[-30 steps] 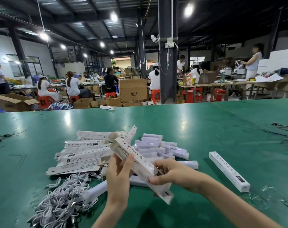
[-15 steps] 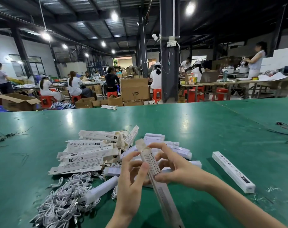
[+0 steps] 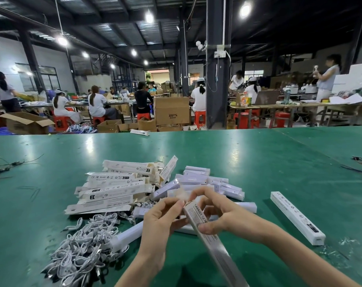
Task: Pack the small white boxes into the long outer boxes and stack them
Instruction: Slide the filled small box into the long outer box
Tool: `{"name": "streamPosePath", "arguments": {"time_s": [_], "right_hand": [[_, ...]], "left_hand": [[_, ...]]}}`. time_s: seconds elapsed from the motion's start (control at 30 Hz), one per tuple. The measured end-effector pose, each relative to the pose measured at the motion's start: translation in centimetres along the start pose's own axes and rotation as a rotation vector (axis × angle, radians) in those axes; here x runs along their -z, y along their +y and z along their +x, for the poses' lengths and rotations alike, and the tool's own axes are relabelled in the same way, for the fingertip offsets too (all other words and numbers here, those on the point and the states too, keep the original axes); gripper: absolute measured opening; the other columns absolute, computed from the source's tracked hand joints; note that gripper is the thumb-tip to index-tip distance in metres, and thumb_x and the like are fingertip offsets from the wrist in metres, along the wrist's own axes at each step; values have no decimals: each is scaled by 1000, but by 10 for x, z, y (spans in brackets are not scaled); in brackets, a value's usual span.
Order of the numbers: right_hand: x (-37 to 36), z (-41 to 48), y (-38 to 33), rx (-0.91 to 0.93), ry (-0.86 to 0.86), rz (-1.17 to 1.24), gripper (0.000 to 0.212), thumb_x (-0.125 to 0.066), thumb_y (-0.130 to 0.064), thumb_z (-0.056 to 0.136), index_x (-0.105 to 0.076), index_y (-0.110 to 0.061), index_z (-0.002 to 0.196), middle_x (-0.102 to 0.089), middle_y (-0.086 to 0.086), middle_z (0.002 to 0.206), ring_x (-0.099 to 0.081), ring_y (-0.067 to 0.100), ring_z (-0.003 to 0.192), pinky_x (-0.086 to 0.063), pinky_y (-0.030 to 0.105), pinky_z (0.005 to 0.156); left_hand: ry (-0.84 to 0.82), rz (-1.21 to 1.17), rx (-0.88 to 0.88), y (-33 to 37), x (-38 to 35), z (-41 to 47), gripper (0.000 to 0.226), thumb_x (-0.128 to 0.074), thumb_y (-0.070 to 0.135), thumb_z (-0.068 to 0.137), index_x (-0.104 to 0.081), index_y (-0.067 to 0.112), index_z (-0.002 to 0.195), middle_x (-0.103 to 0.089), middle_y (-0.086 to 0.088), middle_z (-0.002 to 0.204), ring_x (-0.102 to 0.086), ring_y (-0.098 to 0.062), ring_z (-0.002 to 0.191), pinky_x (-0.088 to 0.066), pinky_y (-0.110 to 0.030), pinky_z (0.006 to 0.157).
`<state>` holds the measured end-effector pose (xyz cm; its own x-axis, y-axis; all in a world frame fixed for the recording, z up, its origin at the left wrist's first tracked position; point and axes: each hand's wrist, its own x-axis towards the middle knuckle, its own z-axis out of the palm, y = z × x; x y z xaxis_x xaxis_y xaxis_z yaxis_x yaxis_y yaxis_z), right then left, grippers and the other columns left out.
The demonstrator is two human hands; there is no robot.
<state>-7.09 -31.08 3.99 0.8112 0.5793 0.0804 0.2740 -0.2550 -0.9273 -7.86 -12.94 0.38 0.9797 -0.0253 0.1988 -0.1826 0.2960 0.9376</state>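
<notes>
Both hands hold one long outer box (image 3: 209,237) that slants from its far end down toward me. My right hand (image 3: 221,214) grips it near that end, thumb on its printed face. My left hand (image 3: 161,222) pinches the end flap with thumb and forefinger. Behind the hands lies a pile of small white boxes (image 3: 207,182). To its left sits a heap of flat long outer boxes (image 3: 116,187). One closed long outer box (image 3: 297,219) lies alone on the right of the green table (image 3: 258,162).
A tangle of white cables (image 3: 83,247) lies at the front left, with a white tube-like piece (image 3: 128,237) beside it. Thin dark wires (image 3: 4,168) lie at the left edge and dark wires (image 3: 360,164) at the right edge. Workers and cardboard cartons (image 3: 172,110) fill the background.
The long box has swung from lying across my hands to pointing lengthwise toward me. My left hand has moved up to its far end flap, and my right hand has closed round it.
</notes>
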Motion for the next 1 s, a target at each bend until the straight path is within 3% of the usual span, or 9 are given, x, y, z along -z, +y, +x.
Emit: {"name": "streamPosePath", "arguments": {"time_s": [0.1,0.17,0.3,0.43,0.53,0.67,0.8,0.9,1.0], "right_hand": [[0,-2,-3,0,-13,-55,45,-64,-13,75,-50,-38,109,-51,-1,95,-53,12,87,-49,30,75],[-2,-3,-6,14,-27,-91,46,-64,-9,75,-50,-37,108,-52,0,95,-54,14,89,-48,29,76],[-7,-3,-8,31,-9,-131,56,-69,2,75,-50,-41,105,-50,2,94,-56,27,92,-49,35,78],[-10,-1,-7,40,-1,-136,62,-74,4,72,-49,-44,102,-47,5,91,-53,19,85,-50,32,73],[-9,-1,-5,52,9,-123,63,-75,4,70,-49,-42,105,-47,4,89,-57,34,92,-52,41,78],[-7,1,-2,56,26,-115,63,-74,4,69,-50,-37,109,-47,19,99,-55,42,103,-51,53,80],[-8,3,1,59,15,-109,62,-72,6,68,-52,-41,103,-48,20,103,-58,37,102,-54,45,72],[-5,4,3,46,11,-126,61,-70,7,68,-52,-41,102,-49,14,101,-57,35,98,-50,31,65],[-2,3,4,45,18,-104,57,-67,6,67,-53,-37,101,-47,13,100,-56,24,89,-53,32,65]], "left_hand": [[-50,-229,242,1,3,4,39,-67,7,74,-50,7,109,-69,-18,88,-67,-27,73,-58,-33,60],[-133,-334,413,4,5,5,48,-68,1,72,-49,5,115,-65,-14,88,-63,-22,72,-56,-32,61],[-272,-419,583,9,10,5,23,-68,5,66,-73,2,88,-65,-13,83,-60,-20,66,-49,-30,66],[-270,-497,569,10,9,3,24,-64,0,66,-77,2,86,-67,-16,89,-63,-25,72,-49,-33,72],[-294,-553,562,13,7,2,21,-65,-3,68,-75,-3,87,-68,-19,89,-66,-26,69,-58,-32,61],[-298,-538,482,13,3,1,27,-66,-3,68,-75,-2,94,-67,-20,95,-64,-24,74,-56,-30,66],[-268,-404,378,9,3,3,52,-71,-5,66,-60,-9,116,-60,-22,108,-62,-23,80,-54,-30,68],[-226,-432,336,7,2,3,33,-64,-7,74,-54,-2,105,-59,-19,101,-64,-24,79,-56,-32,68],[-161,-312,205,3,0,1,18,-65,-1,73,-65,6,89,-65,-13,92,-65,-20,80,-54,-30,73]]}}
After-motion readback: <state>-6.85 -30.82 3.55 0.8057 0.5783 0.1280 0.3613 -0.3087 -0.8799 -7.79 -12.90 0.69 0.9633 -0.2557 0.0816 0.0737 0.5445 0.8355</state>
